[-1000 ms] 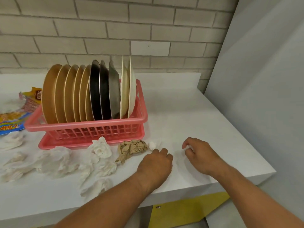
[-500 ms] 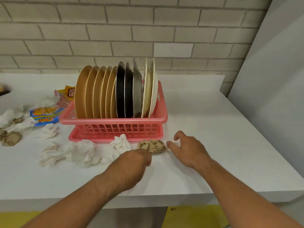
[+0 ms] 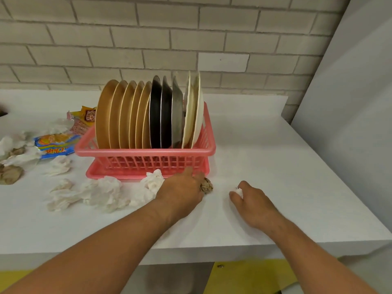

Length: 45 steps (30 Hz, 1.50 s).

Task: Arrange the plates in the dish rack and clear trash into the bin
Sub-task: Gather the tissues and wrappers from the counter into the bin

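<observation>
A pink dish rack (image 3: pixel 146 152) stands on the white counter (image 3: pixel 265 158) with several plates upright in it: tan ones (image 3: pixel 118 115) at the left, dark ones (image 3: pixel 163 115) in the middle, white ones (image 3: pixel 194 111) at the right. My left hand (image 3: pixel 182 188) lies in front of the rack and grips a crumpled brown paper ball (image 3: pixel 207 185). My right hand (image 3: pixel 252 198), further right, holds a small white tissue wad (image 3: pixel 239 190) in curled fingers. Crumpled white tissues (image 3: pixel 101 192) lie left of my left hand. No bin is in view.
Snack wrappers (image 3: pixel 57 145) and more crumpled tissues (image 3: pixel 59 165) lie left of the rack, with a brown paper wad (image 3: pixel 10 174) at the far left. A brick wall runs behind; a grey panel (image 3: pixel 350 102) stands at the right. The counter's front edge is close to my arms.
My left hand has moved forward onto the brown paper ball and closed round it. My right hand has drawn back to the right, a white tissue wad now in it.
</observation>
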Each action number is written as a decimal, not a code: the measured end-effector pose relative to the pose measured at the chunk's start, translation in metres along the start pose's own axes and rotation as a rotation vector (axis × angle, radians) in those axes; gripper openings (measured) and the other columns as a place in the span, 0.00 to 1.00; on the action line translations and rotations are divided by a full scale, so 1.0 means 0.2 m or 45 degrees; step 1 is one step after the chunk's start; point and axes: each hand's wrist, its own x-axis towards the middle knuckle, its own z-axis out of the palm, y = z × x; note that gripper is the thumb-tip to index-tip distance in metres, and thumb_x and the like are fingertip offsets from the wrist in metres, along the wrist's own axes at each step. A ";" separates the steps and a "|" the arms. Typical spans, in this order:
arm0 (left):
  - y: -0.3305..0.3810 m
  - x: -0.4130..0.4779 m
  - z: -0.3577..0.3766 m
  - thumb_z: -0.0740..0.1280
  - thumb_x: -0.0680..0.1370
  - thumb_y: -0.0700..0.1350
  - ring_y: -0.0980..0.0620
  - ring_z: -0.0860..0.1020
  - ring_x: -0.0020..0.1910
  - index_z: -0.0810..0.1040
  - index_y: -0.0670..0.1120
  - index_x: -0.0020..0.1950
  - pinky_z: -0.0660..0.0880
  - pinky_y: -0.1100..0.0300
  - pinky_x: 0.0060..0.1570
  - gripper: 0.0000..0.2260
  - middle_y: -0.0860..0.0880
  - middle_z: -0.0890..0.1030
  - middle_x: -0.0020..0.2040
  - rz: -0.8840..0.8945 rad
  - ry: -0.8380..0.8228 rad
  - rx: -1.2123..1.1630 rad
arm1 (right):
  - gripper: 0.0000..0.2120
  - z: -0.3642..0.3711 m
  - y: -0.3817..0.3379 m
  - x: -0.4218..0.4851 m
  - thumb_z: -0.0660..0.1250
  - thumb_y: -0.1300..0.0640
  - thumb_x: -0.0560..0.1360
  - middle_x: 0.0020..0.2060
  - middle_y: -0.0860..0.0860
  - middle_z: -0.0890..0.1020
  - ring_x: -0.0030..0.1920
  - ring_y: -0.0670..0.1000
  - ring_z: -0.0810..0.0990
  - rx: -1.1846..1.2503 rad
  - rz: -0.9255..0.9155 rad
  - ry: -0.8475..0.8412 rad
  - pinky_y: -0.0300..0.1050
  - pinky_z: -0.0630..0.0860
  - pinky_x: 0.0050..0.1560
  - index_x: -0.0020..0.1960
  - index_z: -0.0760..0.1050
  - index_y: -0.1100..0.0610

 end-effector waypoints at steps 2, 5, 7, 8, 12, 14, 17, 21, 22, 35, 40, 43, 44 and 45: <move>0.05 0.07 0.04 0.62 0.79 0.47 0.42 0.76 0.54 0.63 0.48 0.70 0.76 0.51 0.45 0.20 0.45 0.70 0.62 -0.021 -0.102 0.107 | 0.09 -0.02 0.04 -0.04 0.56 0.47 0.81 0.41 0.48 0.77 0.40 0.49 0.76 0.092 -0.007 0.008 0.44 0.71 0.38 0.50 0.68 0.53; 0.12 0.12 0.09 0.60 0.78 0.40 0.42 0.76 0.53 0.66 0.45 0.67 0.71 0.53 0.41 0.17 0.43 0.72 0.60 -0.062 -0.169 0.134 | 0.02 -0.04 0.11 -0.09 0.58 0.52 0.80 0.39 0.50 0.78 0.35 0.48 0.73 0.185 -0.013 0.001 0.43 0.70 0.36 0.48 0.68 0.49; 0.16 0.13 0.10 0.58 0.78 0.42 0.42 0.75 0.55 0.66 0.44 0.66 0.71 0.53 0.45 0.16 0.44 0.72 0.60 -0.042 -0.187 0.066 | 0.06 -0.05 0.16 -0.11 0.58 0.55 0.80 0.41 0.56 0.80 0.31 0.49 0.71 0.222 -0.010 -0.002 0.43 0.71 0.35 0.49 0.69 0.44; 0.17 0.13 0.11 0.58 0.79 0.43 0.43 0.74 0.55 0.65 0.43 0.65 0.71 0.53 0.46 0.15 0.44 0.72 0.60 -0.021 -0.191 0.019 | 0.08 -0.06 0.17 -0.12 0.59 0.56 0.79 0.41 0.58 0.81 0.30 0.49 0.70 0.229 -0.006 0.004 0.43 0.71 0.34 0.49 0.70 0.42; 0.16 0.10 0.10 0.58 0.80 0.44 0.45 0.75 0.52 0.65 0.45 0.62 0.72 0.54 0.45 0.12 0.44 0.75 0.57 0.010 -0.148 -0.257 | 0.08 -0.06 0.16 -0.15 0.62 0.53 0.79 0.40 0.50 0.81 0.30 0.47 0.72 0.304 -0.018 0.065 0.44 0.75 0.38 0.43 0.74 0.42; 0.14 0.09 0.08 0.58 0.80 0.42 0.45 0.74 0.54 0.63 0.49 0.68 0.72 0.54 0.50 0.17 0.46 0.74 0.59 0.065 -0.160 -0.377 | 0.09 -0.05 0.12 -0.16 0.63 0.46 0.78 0.39 0.48 0.80 0.33 0.47 0.73 0.330 -0.007 0.088 0.43 0.72 0.38 0.41 0.75 0.46; 0.07 0.05 0.04 0.57 0.80 0.44 0.47 0.74 0.56 0.70 0.54 0.66 0.72 0.54 0.57 0.15 0.48 0.74 0.58 0.119 -0.120 -0.582 | 0.16 -0.03 0.04 -0.17 0.62 0.40 0.77 0.31 0.47 0.74 0.32 0.45 0.71 0.307 0.027 0.113 0.39 0.65 0.34 0.38 0.74 0.50; 0.00 -0.05 -0.11 0.58 0.78 0.55 0.55 0.72 0.34 0.72 0.50 0.35 0.72 0.56 0.38 0.15 0.53 0.74 0.34 0.086 0.005 -0.862 | 0.21 0.02 -0.11 -0.20 0.59 0.44 0.80 0.32 0.52 0.77 0.34 0.48 0.74 0.342 0.058 0.124 0.43 0.69 0.37 0.37 0.74 0.58; -0.01 -0.09 -0.15 0.59 0.78 0.57 0.56 0.70 0.29 0.69 0.49 0.31 0.69 0.58 0.34 0.19 0.53 0.71 0.29 0.065 0.035 -0.917 | 0.21 0.03 -0.16 -0.21 0.57 0.46 0.80 0.34 0.55 0.78 0.35 0.49 0.74 0.363 0.065 0.126 0.44 0.70 0.39 0.38 0.74 0.60; -0.48 -0.66 -0.37 0.60 0.81 0.43 0.55 0.80 0.42 0.76 0.50 0.64 0.74 0.68 0.37 0.13 0.52 0.79 0.50 -0.068 0.182 -0.996 | 0.09 0.28 -0.76 -0.52 0.58 0.54 0.79 0.44 0.45 0.80 0.47 0.47 0.78 0.242 -0.083 0.105 0.41 0.72 0.45 0.48 0.77 0.51; -0.63 -0.91 -0.38 0.61 0.80 0.45 0.52 0.78 0.42 0.77 0.48 0.47 0.79 0.52 0.45 0.06 0.51 0.79 0.42 -0.056 0.201 -0.872 | 0.09 0.41 -0.94 -0.65 0.63 0.48 0.77 0.47 0.44 0.82 0.47 0.44 0.78 0.177 -0.126 0.121 0.39 0.72 0.45 0.47 0.81 0.48; -0.70 -1.04 -0.38 0.72 0.73 0.53 0.54 0.76 0.44 0.75 0.52 0.50 0.72 0.64 0.38 0.10 0.56 0.77 0.45 -0.056 0.204 -0.811 | 0.08 0.48 -1.01 -0.72 0.64 0.46 0.76 0.47 0.44 0.81 0.46 0.45 0.77 0.159 -0.111 0.131 0.38 0.71 0.42 0.47 0.80 0.47; -0.72 -1.08 -0.36 0.74 0.71 0.52 0.55 0.75 0.46 0.75 0.53 0.52 0.69 0.68 0.37 0.13 0.56 0.75 0.47 -0.065 0.191 -0.759 | 0.08 0.51 -1.02 -0.75 0.64 0.46 0.75 0.48 0.45 0.81 0.47 0.46 0.77 0.152 -0.105 0.124 0.39 0.71 0.42 0.47 0.80 0.47; -0.74 -1.11 -0.35 0.75 0.71 0.49 0.55 0.74 0.47 0.75 0.54 0.53 0.67 0.70 0.37 0.14 0.55 0.75 0.49 -0.057 0.183 -0.716 | 0.08 0.53 -1.03 -0.77 0.65 0.46 0.75 0.47 0.45 0.81 0.47 0.46 0.77 0.150 -0.100 0.114 0.39 0.71 0.42 0.46 0.81 0.47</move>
